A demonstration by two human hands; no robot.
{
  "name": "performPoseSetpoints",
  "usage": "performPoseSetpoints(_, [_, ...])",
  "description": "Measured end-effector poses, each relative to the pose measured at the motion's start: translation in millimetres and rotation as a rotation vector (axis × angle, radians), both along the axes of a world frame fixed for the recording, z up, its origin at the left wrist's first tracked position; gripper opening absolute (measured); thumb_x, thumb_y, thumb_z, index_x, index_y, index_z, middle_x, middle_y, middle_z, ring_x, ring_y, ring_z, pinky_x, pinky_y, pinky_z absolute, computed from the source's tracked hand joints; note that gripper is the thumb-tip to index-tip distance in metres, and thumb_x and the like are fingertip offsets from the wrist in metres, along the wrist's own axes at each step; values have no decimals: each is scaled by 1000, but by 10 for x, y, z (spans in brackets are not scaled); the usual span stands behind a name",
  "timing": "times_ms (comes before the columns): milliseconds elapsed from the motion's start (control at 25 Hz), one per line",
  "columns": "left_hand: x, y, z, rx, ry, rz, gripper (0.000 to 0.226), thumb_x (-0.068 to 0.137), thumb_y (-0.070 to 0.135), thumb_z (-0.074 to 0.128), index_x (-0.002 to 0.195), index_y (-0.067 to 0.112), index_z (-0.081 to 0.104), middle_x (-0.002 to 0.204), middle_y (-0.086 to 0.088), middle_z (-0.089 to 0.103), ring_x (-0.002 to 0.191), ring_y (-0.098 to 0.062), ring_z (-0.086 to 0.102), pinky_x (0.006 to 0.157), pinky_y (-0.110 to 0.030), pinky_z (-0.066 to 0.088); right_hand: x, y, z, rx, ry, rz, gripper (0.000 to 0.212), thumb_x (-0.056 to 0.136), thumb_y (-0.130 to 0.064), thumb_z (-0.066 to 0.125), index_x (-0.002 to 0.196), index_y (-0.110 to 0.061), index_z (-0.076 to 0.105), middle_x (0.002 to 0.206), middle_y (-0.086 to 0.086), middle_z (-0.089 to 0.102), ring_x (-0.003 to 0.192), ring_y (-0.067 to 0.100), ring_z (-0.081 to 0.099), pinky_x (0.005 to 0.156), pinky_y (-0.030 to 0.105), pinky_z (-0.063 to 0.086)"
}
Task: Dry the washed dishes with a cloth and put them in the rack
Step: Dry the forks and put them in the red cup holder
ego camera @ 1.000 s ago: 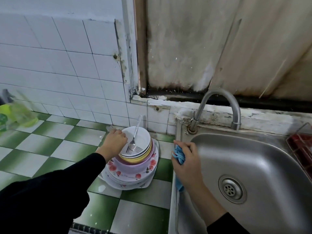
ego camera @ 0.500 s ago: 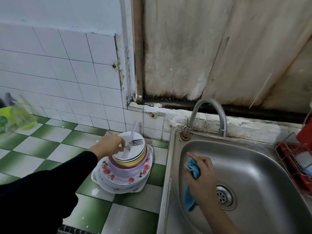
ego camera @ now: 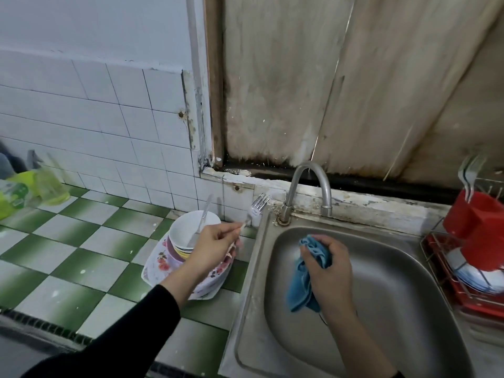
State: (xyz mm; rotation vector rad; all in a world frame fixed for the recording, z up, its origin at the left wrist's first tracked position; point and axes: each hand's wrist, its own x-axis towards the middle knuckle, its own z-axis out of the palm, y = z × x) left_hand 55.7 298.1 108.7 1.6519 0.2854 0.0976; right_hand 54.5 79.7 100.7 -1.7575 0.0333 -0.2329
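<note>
Our left hand (ego camera: 215, 246) pinches the fork (ego camera: 255, 210), long axis slanting up, tines pointing far-right toward the tap (ego camera: 311, 173); it has lifted off the stacked bowls (ego camera: 188, 227). Our right hand (ego camera: 330, 271) grips the blue cloth (ego camera: 301, 287) over the sink (ego camera: 409, 282).

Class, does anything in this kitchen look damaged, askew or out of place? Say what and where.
Yes. The wall panel behind the faucet is stained dark along its bottom edge, and paint on the ledge below is flaking. A utensil leans loose in the top bowl.
</note>
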Motion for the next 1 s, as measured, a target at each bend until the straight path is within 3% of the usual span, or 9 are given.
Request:
performPoseSetpoints(80, [-118,-329,-10,-59,-30,-7,21,98,3,52,109,12,66,60,-1,57,38,-11,45,38,-17,33,-24,-38,107,24,-103,-44,28,82,-18,73,107,-29,66,123,-8,44,105,0,51,73,6,46])
performPoseSetpoints(200, [-274,-764,-44,17,-79,-3,23,96,3,54,113,11,68,56,7,61,36,-9,43,41,-16,35,-56,-60,213,66,-272,-12,30,79,-22,70,104,-38,65,127,-9,36,110,-7,46,79,2,45])
performPoseSetpoints(360, [-427,-1123,34,210,-231,-18,24,92,3,60,108,15,74,70,2,72,53,3,55,55,-13,44,29,-121,68,-292,-611,77,28,82,-28,68,109,-33,69,130,5,34,117,9,36,103,11,35])
performPoseSetpoints(520, [-435,-1241,139,281,-279,-30,22,90,3,62,106,11,74,59,9,65,53,6,52,58,-10,41,295,-292,236,-216,-502,-97,24,80,-22,74,102,-31,70,134,12,36,117,16,33,100,5,25])
performPoseSetpoints(640, [-407,-1282,226,328,-306,-30,21,89,1,63,104,10,75,73,-3,74,55,1,59,58,-7,39,267,-364,209,-216,-561,10,19,80,-23,71,98,-25,73,132,12,39,120,3,37,101,9,32])
performPoseSetpoints(720, [-440,-1310,238,383,-324,-43,22,87,0,64,103,9,76,87,-6,76,64,9,61,62,-4,41,234,-446,151,-261,-580,92,18,77,-12,74,94,-18,75,121,11,45,111,-8,42,93,6,37])
performPoseSetpoints(840, [-489,-1355,212,431,-337,-50,22,86,0,64,102,10,76,96,1,75,83,5,65,73,-6,48,336,-595,207,-284,-513,-50,26,76,-1,75,94,-19,73,102,5,50,86,-4,49,75,3,37])
performPoseSetpoints(920, [-472,-1366,210,415,-327,-29,23,86,0,64,101,12,77,91,0,76,78,-6,68,68,-12,50,326,-585,268,-253,-489,-85,27,79,-2,73,94,-24,70,104,4,49,86,-3,48,75,6,39])
performPoseSetpoints(1000, [-452,-1362,231,388,-321,-14,22,86,1,64,99,13,77,77,-2,75,60,-14,64,59,-13,44,256,-546,226,-260,-531,81,16,80,-11,73,91,-23,72,118,7,45,102,-2,47,86,13,42])
